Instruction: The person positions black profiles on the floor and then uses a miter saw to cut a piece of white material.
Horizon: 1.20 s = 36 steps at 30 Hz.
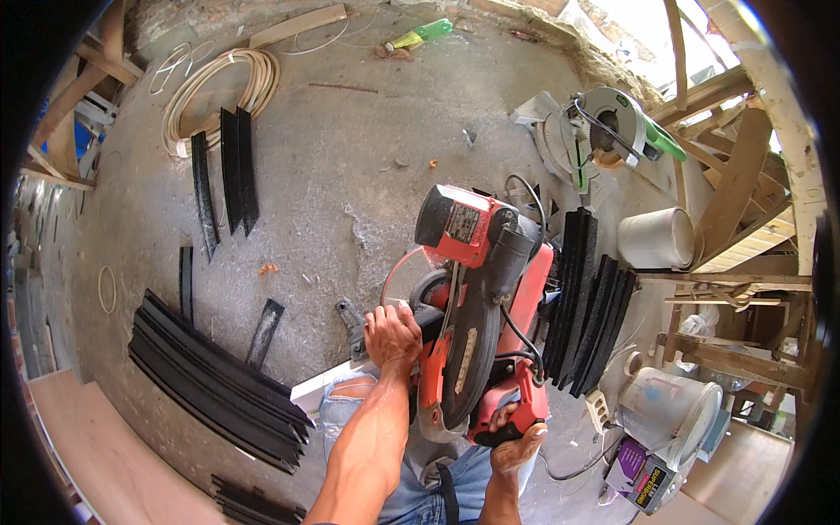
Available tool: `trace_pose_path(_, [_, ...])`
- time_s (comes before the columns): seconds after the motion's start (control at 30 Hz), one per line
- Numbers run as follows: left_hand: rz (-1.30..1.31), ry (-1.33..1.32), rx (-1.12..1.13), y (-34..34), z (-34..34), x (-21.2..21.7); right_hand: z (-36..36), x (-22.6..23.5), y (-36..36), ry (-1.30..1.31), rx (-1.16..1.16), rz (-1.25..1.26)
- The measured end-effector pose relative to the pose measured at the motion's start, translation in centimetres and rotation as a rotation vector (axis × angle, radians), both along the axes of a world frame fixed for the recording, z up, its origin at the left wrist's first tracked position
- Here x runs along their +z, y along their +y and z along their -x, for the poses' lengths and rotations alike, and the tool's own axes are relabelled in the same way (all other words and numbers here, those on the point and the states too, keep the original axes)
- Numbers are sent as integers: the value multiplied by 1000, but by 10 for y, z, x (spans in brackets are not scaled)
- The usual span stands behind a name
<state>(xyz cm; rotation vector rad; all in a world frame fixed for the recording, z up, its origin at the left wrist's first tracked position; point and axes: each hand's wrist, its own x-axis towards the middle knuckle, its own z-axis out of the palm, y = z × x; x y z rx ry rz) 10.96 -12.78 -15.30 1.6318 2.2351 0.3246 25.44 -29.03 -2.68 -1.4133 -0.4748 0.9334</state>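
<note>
A red and black chop saw (477, 306) stands on the concrete floor (350, 157), right in front of the person's knees. Its long axis runs from the handle nearest the person up and away to the boxy red motor housing at the far end, leaning slightly left at the top; the dark blade guard follows the same line.

The left hand (392, 337) lies just left of the saw's base, fingers curled down and pressing on a white strip (328, 381) that passes under the blade from the left. The right hand (516, 437) is at the saw's near end, wrapped shut around the black handle, thumb over the top.

Just right of the saw a stack of black profile strips (586, 297) stands on end. More black strips (219, 376) lie piled toward the floor's left edge, and a white bucket (656, 238) sits beyond to the right. A second circular saw (604, 127) with a green handle rests near the far right corner, and a coil of pale hose (223, 87) lies at the far left.
</note>
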Motion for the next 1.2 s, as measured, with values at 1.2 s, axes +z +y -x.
trace_pose_path(1.2, [35,-22,20,0,-1,-3,-1,-12,-7,11,35,-58])
